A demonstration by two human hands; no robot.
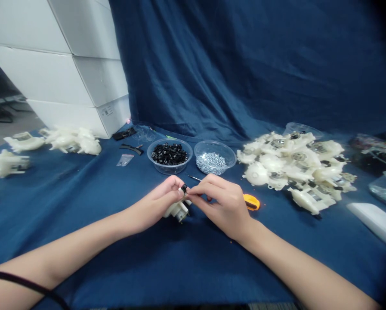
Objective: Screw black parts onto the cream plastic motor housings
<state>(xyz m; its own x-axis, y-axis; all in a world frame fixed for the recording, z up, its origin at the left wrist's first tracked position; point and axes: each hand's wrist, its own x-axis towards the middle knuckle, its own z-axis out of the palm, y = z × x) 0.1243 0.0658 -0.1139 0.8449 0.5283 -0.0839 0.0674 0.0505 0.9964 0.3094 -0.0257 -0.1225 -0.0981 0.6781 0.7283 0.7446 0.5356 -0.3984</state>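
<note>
My left hand [162, 200] is closed around a small cream plastic housing [178, 210], held just above the blue cloth. My right hand [223, 202] pinches a tiny black part [184, 187] at the top of that housing, fingertips meeting the left thumb. Behind my right hand an orange-handled screwdriver [251, 201] lies on the cloth, its thin metal shaft [194, 178] sticking out to the left.
A clear bowl of black parts [169, 155] and a clear bowl of silver screws [214, 161] stand just beyond my hands. A heap of cream housings [296, 168] lies at right, several more [66, 140] at left. White boxes [66, 69] are stacked at back left.
</note>
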